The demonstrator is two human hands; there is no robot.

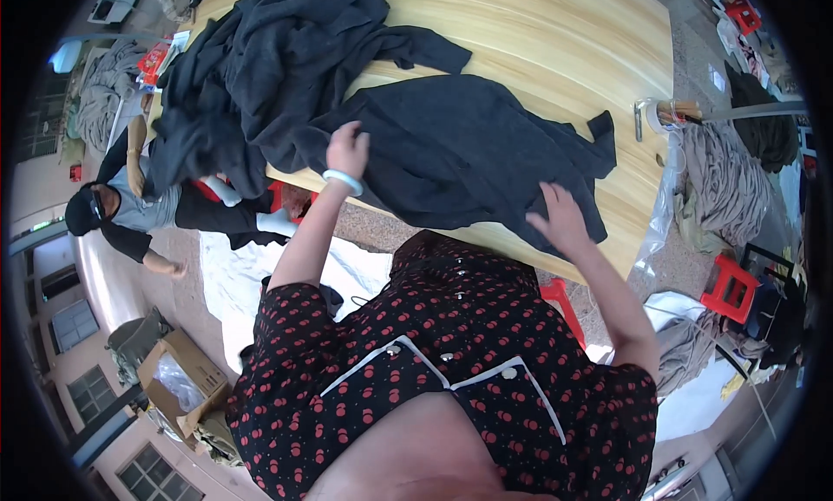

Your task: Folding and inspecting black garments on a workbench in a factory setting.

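Note:
A dark charcoal garment (451, 145) lies spread on the light wood table (564, 32) in front of me, a narrow end reaching right. My left hand (349, 152), a pale bangle (344, 182) at its wrist, is over the garment's left part. Its fingers are loosely bent and a little apart, with no cloth visible between them. My right hand (562, 219) rests at the garment's near right part, fingers spread. Beyond my left hand, more dark garments (278, 58) lie heaped, some hanging over the table's left edge.
At the left a person (130, 197) in a dark cap is beside the hanging cloth. A tub of wooden-handled tools (672, 115) stands at the table's right edge. Grey cloth piles (724, 180) and a red stool (729, 288) are right; an open carton (182, 379) is lower left.

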